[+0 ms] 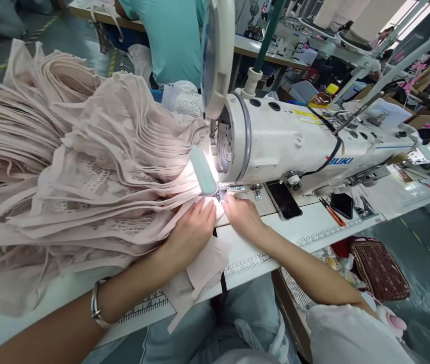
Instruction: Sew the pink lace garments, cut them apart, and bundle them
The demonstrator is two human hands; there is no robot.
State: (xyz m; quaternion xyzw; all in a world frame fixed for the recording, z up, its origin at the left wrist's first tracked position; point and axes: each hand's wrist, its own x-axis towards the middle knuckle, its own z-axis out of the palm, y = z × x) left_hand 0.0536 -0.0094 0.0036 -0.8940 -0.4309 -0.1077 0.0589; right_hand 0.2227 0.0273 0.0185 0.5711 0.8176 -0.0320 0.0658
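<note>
A white sewing machine (294, 141) stands on the white table (313, 227), its lamp lit over the needle area. My left hand (194, 227) lies flat with fingers stretched on a pale pink fabric piece (199, 273) just left of the presser foot. My right hand (241, 215) rests on the fabric right at the foot, fingers pressed together on its edge. A big heap of pale pink lace garments (97, 167) spreads to the left of the machine. A silver bracelet (95, 306) sits on my left wrist.
A dark phone (283, 199), orange-handled snips (332, 212) and a black object lie on the table right of the needle. A woven basket (379, 268) sits below the table at right. A person in a teal top (169, 35) works behind. More machines stand far right.
</note>
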